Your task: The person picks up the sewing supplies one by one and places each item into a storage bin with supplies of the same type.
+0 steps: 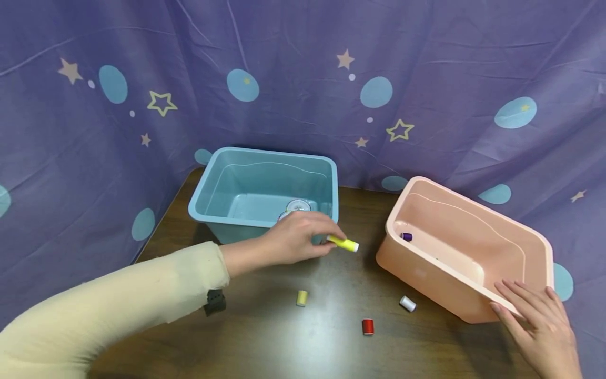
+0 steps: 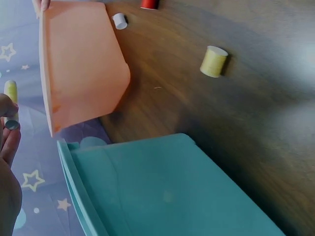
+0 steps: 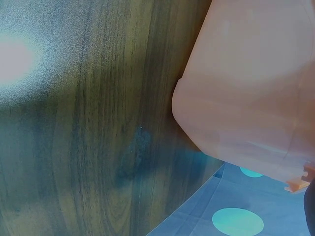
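Between the teal bin and the pink bin lies a gap of wooden table. The left hand pinches a bright yellow spool above it, apart from the pink rim. The right hand rests, fingers extended, over the pink bin's near rim. Spool: slim, cylindrical, white-ended, tilted slightly. A white spool sits near the pink bin's base.
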`<state>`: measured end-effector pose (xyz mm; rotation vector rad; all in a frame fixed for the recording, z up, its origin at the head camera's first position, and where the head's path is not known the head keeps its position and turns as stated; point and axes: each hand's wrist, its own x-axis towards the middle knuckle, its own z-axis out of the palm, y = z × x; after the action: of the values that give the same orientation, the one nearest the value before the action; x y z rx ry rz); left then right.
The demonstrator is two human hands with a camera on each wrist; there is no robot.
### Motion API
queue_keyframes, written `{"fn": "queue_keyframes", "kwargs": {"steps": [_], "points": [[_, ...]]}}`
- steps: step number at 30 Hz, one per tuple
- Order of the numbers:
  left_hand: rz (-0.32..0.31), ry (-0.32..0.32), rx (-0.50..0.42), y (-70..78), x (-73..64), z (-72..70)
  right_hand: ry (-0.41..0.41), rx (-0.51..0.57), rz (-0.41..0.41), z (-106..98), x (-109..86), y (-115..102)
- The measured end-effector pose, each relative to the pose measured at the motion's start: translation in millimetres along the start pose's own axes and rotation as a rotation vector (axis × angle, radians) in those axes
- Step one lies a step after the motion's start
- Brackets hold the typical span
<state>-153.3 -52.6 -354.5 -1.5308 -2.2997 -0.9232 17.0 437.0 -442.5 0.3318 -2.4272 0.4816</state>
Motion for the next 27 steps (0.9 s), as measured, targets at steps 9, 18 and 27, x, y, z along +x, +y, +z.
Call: {"fn": "queue_keyframes", "kwargs": {"steps": [9,18,27], "points": [[0.029,-0.034,-0.029,2.9,30.5,14.0,0.001,0.005,0.002,1.2,-1.1,1.4],[0.014,-0.067,-0.021,4.5,59.7,21.5,0.010,0.012,0.004,3.3,-1.5,2.4],[0.028,-0.121,0.025,3.5,85.9,27.9,0.004,-0.003,0.004,1.8,-0.9,1.0]]}}
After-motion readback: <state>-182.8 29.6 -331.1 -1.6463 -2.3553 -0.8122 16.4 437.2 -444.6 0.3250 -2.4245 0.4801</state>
